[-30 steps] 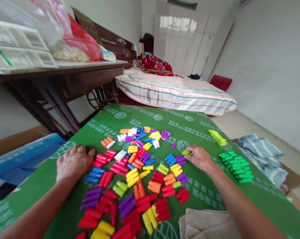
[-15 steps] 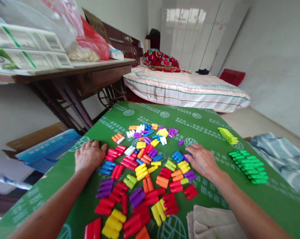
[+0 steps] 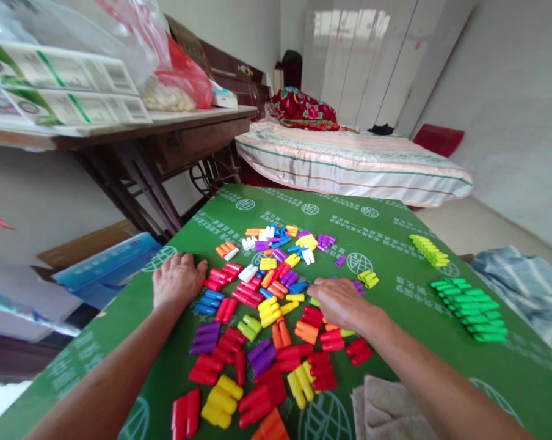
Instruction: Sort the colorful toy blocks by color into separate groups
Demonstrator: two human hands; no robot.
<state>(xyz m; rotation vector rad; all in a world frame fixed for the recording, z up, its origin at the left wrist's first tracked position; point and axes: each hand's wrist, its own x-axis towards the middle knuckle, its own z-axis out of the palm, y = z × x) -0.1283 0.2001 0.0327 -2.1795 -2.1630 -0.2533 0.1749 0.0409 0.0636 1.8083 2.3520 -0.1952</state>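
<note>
My left hand (image 3: 179, 282) lies flat on the green table at the left of the pile, fingers stretched out and holding nothing. Right beside it are red bullet-shaped toy blocks (image 3: 221, 276) and blue blocks (image 3: 209, 302). Across the pile, my right hand (image 3: 340, 298) is curled over a yellow-green toy block (image 3: 314, 301), its fingers closed at the block's edge; most of that block is hidden beneath the hand. Another yellow-green block (image 3: 368, 279) lies just right of this hand. Red, yellow, orange, purple, blue and white blocks spread between both hands.
At the table's (image 3: 395, 391) right side stand a yellow-green row (image 3: 428, 250) and a bright green row (image 3: 469, 308) of blocks. A folded cloth (image 3: 388, 408) lies near the front edge. A side table (image 3: 175, 119) with boxes and bags stands left; a bed (image 3: 349, 156) is behind.
My right hand has moved left, onto a yellow-green block in the pile. A second yellow-green block now shows where the hand was. My left hand rests as before; the view has shifted slightly.
</note>
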